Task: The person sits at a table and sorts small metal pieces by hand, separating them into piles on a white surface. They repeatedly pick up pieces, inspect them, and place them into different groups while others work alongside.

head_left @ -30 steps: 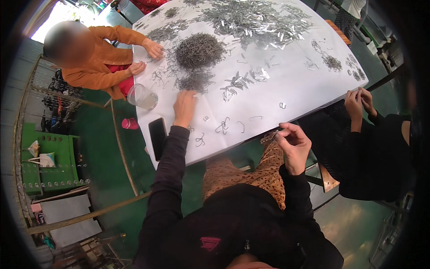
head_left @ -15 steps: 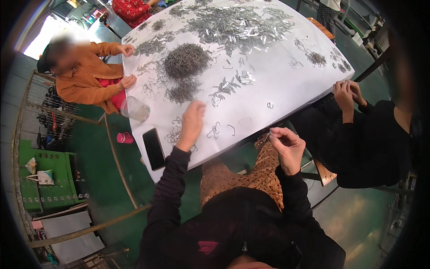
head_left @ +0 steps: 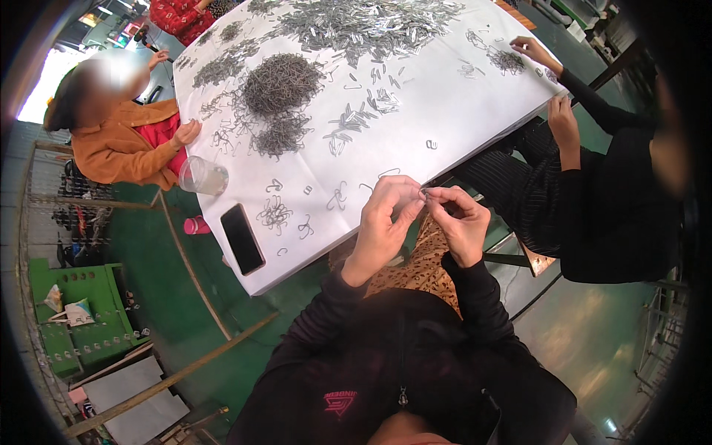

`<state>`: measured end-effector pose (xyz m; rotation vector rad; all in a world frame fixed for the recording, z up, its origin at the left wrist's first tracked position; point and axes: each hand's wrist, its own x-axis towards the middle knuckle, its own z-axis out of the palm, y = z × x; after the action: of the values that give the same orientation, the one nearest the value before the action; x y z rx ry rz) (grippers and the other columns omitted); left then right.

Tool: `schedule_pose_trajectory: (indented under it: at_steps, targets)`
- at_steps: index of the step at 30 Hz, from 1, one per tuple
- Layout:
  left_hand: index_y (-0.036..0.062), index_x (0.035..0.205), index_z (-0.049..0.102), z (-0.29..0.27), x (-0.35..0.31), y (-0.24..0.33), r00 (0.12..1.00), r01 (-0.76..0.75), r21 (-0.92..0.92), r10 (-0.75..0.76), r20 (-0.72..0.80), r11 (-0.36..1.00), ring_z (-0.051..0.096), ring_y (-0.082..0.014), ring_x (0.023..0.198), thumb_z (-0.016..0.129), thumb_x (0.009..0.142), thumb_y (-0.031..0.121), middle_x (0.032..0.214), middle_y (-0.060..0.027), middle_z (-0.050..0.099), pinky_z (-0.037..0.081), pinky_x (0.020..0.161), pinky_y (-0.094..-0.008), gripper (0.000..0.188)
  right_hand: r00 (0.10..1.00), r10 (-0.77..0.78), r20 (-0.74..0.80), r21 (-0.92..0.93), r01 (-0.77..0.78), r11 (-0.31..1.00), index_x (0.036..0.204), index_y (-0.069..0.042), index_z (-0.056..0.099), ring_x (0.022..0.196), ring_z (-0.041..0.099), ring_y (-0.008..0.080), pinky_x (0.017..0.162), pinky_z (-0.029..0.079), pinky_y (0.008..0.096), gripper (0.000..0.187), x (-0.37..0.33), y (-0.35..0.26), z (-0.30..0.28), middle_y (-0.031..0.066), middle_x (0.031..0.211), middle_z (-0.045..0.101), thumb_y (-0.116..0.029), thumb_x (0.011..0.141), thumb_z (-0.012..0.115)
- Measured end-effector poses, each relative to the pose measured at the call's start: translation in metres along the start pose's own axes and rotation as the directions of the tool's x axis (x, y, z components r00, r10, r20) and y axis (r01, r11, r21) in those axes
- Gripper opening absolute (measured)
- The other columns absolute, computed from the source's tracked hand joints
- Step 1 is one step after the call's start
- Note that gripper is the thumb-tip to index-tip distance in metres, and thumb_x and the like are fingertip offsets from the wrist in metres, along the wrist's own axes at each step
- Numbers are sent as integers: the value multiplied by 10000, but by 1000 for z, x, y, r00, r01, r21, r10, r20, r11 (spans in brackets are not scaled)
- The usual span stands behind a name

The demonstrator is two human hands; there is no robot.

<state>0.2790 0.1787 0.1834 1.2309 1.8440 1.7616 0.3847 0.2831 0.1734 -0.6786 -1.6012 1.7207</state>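
Note:
My left hand (head_left: 384,225) and my right hand (head_left: 461,225) meet just off the table's near edge, both pinched around a small metal wire piece (head_left: 423,193). Fingertips cover most of it, so its exact shape is hidden. Beyond them on the white-covered table (head_left: 415,96) lie a loose cluster of bent wire hooks (head_left: 274,213) and a few single hooks (head_left: 337,195). Farther off rises a dense dark heap of wire hooks (head_left: 282,85). Small shiny metal strips lie in a small group (head_left: 352,120) and in a wide spread (head_left: 371,30) at the far side.
A black phone (head_left: 242,239) and a clear plastic tub (head_left: 204,176) stand at the table's left edge. A person in an orange jacket (head_left: 126,141) sits on the left. At the right, a person in black (head_left: 608,215) reaches toward a small hook pile (head_left: 508,62).
My left hand has come right from the hooks on the table to meet my right hand. The person on the right has stretched an arm to the small pile. The view has shifted slightly.

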Motion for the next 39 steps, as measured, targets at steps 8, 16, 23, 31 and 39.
schedule_pose_trajectory:
  at_steps: [8,16,23,31,39]
  targets:
    - [-8,994,571,12,-6,0,997,69,-25,-70,-41,997,598,-144,950,560,940,24,1071,-99,616,503,829,-268,64,984,-155,84,-104,163,981,949,6,712,657,516,55,575,405,223,192,-5,-4,-2,29,786,642,75,777,663]
    - [-18,1012,583,12,-8,5,977,205,-126,-211,-42,971,611,-132,944,537,964,39,978,-87,668,496,856,-273,88,980,-192,56,-112,197,974,1067,31,670,746,635,113,667,493,229,192,76,12,-10,84,836,687,-3,893,596]
    - [9,990,622,16,-18,7,989,145,-9,-145,-38,989,627,-132,912,594,927,52,954,-62,666,485,821,-271,80,718,-127,685,-681,692,239,955,-15,632,879,574,361,791,481,439,239,230,125,72,191,890,636,37,738,548]
    - [-3,987,613,4,-24,2,993,78,53,-72,-97,996,655,-165,898,606,905,11,943,-82,666,511,790,-287,84,716,-142,684,-665,691,283,819,-1,650,898,602,364,756,515,447,106,230,161,62,193,879,622,3,749,570]
    - [7,988,615,6,-30,-1,984,153,-23,-154,-85,988,626,-117,888,592,935,70,934,-57,673,495,804,-266,86,768,-36,639,-704,603,375,890,-88,727,808,637,378,766,515,457,201,221,150,44,189,833,667,-56,707,650]
